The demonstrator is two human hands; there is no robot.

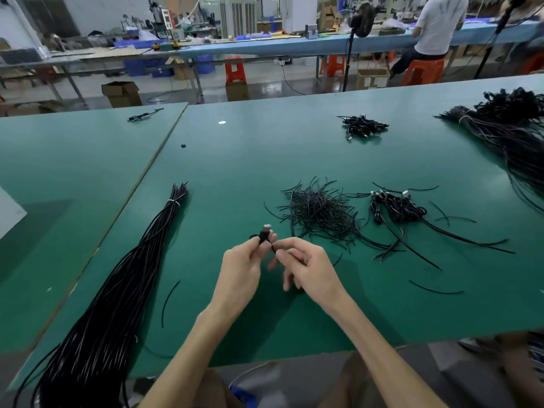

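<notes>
My left hand [241,266] grips a small coiled black cable [263,235] whose silver plug sticks up above my fingers. My right hand [303,265] pinches a thin black tie [274,248] at the coil, just right of the left fingers. Both hands hover above the green table [235,178] near its front middle. A loose heap of short black ties [319,210] lies just beyond my right hand. To its right sit several tied cable coils [396,207] with silver plugs.
A long bundle of black cables [117,290] runs down the left and hangs over the front edge. Another big cable bundle [506,134] fills the far right. A small pile of coils [363,126] lies at the back. Stray ties [169,301] dot the table.
</notes>
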